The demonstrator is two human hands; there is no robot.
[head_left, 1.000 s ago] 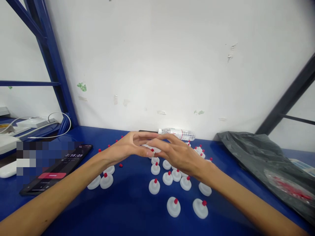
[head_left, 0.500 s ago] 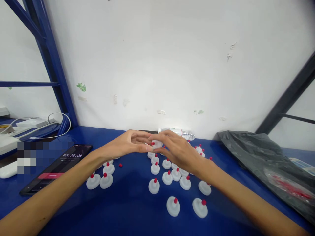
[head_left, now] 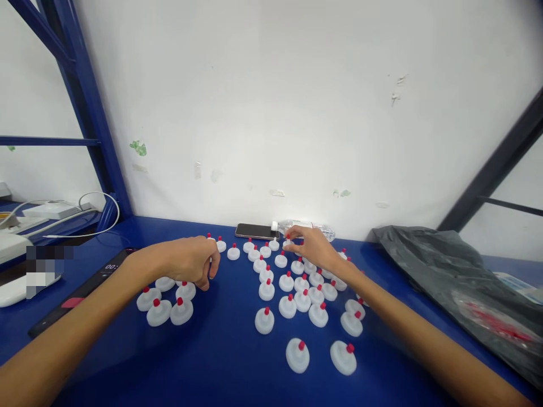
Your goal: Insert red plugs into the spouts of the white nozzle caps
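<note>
Many white round lids with red tips stand on the blue table (head_left: 229, 350). My right hand (head_left: 311, 246) is at the back of the group, thumb and fingers closed around one white lid with a red tip (head_left: 287, 244). Just left of it is a lid with a bare white tip (head_left: 274, 245). My left hand (head_left: 193, 261) hangs over the left-hand lids with its fingers curled down and pressed together; what they hold, if anything, is hidden. Below it sits a red-tipped lid (head_left: 181, 312).
A dark phone (head_left: 257, 231) and a clear bottle (head_left: 324, 230) lie by the wall. Another phone (head_left: 80, 291) is partly behind my left arm. At the right is a grey plastic bag (head_left: 428, 271) with red pieces in clear wrap (head_left: 496, 322); white cables (head_left: 114, 217) are at the left.
My hands have parted from the lid they both held. The left has moved left and down to where a loose red cap lay; the right has moved right, with a lid at its fingertips.
</note>
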